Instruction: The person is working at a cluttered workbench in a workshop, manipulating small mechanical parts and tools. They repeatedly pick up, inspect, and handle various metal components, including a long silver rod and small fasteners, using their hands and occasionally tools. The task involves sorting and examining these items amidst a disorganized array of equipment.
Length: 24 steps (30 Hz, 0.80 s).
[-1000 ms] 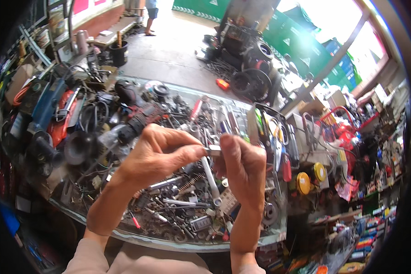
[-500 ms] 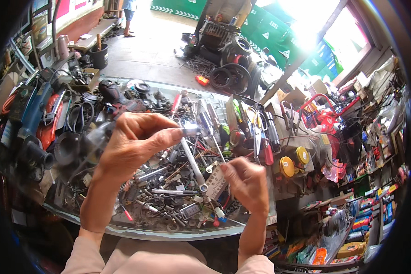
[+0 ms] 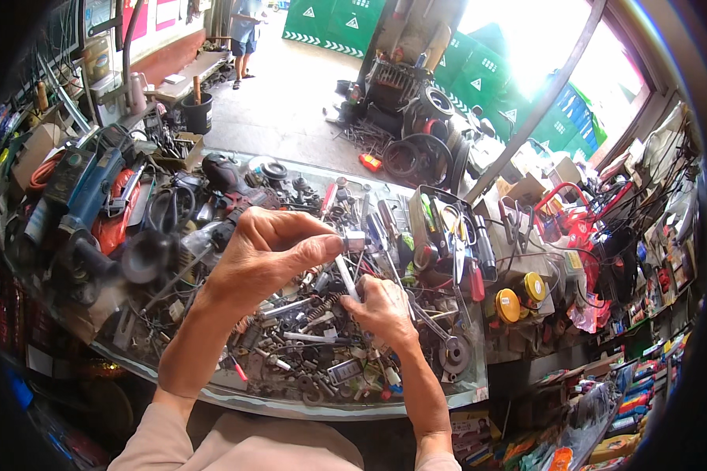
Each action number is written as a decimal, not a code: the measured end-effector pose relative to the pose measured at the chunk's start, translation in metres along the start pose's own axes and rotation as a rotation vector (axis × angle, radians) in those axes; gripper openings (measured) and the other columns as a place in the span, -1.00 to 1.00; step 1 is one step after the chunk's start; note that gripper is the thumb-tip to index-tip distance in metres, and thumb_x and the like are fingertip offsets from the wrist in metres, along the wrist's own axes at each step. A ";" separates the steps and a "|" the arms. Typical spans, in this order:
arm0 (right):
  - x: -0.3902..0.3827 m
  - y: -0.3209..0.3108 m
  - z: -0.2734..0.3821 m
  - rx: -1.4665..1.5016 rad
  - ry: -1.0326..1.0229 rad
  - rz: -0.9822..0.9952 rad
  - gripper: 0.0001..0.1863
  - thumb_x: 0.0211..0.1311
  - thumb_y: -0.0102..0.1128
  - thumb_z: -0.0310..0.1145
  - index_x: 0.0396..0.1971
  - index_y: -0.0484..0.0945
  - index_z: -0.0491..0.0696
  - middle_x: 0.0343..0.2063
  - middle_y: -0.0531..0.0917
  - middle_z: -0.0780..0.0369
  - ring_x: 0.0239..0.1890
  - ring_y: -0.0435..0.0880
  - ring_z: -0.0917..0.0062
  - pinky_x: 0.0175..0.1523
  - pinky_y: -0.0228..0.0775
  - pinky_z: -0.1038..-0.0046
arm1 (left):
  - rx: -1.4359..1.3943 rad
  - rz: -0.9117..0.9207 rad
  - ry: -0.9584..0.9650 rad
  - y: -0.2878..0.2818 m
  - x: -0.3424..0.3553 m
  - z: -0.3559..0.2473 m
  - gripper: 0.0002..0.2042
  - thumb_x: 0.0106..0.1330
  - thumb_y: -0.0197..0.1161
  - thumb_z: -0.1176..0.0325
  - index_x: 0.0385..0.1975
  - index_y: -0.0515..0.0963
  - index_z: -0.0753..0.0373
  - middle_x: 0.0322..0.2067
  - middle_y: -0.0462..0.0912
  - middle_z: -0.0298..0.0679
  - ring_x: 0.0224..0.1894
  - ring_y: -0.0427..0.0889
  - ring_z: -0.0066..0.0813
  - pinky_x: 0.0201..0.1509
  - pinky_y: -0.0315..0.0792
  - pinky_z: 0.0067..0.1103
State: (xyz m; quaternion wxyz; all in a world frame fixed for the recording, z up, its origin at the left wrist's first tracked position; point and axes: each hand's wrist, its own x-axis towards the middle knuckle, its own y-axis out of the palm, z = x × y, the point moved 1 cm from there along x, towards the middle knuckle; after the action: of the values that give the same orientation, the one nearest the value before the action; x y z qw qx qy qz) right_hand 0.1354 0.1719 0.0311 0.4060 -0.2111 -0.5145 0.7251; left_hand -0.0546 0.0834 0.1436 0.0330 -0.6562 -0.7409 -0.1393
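Note:
My left hand (image 3: 271, 255) is raised over the glass-topped table, pinching a small silvery cylindrical metal piece (image 3: 355, 241) between thumb and fingertips. Lower and to its right, my right hand (image 3: 382, 310) has its fingers closed at the lower end of a silver wrench (image 3: 346, 276). The wrench's upper end lies just beneath my left fingertips, and its lower end is hidden by the right hand. Around both hands spreads a heap of loose bolts, springs and small metal parts (image 3: 314, 318). Screwdrivers (image 3: 377, 229) lie just beyond the right hand.
A tray of scissors and tools (image 3: 426, 239) stands right of my hands. Another wrench (image 3: 432, 323) lies beside a round metal disc (image 3: 454, 357). Power tools (image 3: 82, 192) crowd the left. Yellow-lidded tubs (image 3: 508, 306) are at right. A person (image 3: 245, 35) stands far off.
My right hand has moved left and inward, onto the lower end of the wrench. The left hand keeps its pinch on the metal piece. The whole view has shifted slightly.

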 end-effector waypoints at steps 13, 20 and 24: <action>-0.007 -0.043 0.011 1.457 0.143 0.034 -0.80 0.24 0.08 -0.29 -0.33 0.49 -0.14 -0.61 0.57 0.31 -0.72 0.43 0.77 -0.64 0.23 0.75 | 0.016 0.022 -0.037 -0.004 0.002 0.002 -0.82 0.16 0.26 0.37 -0.37 0.61 0.38 -0.51 0.60 -0.34 -0.42 0.46 -0.73 -0.34 0.34 -0.74; 0.013 -0.075 0.032 1.518 0.074 -0.184 -0.83 0.23 0.08 -0.36 -0.34 0.46 -0.17 -0.54 0.56 0.27 -0.58 0.51 0.72 -0.50 0.34 0.73 | -0.018 0.068 -0.050 0.001 0.002 0.008 -0.82 0.17 0.27 0.38 -0.35 0.60 0.37 -0.50 0.61 -0.35 -0.43 0.49 -0.74 -0.35 0.37 -0.75; 0.017 -0.079 0.042 1.499 0.041 -0.314 -0.82 0.22 0.10 -0.34 -0.34 0.47 -0.17 -0.56 0.55 0.27 -0.65 0.47 0.76 -0.62 0.26 0.77 | -0.032 0.089 -0.078 0.003 0.000 0.007 -0.84 0.18 0.26 0.40 -0.34 0.59 0.37 -0.49 0.61 -0.36 -0.43 0.48 -0.77 -0.38 0.36 -0.78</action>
State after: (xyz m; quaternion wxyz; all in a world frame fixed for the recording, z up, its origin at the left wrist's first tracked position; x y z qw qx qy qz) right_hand 0.1243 0.1723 0.1218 0.5484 0.1827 0.0985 0.8101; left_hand -0.0505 0.0858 0.1377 -0.0003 -0.6939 -0.7093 -0.1240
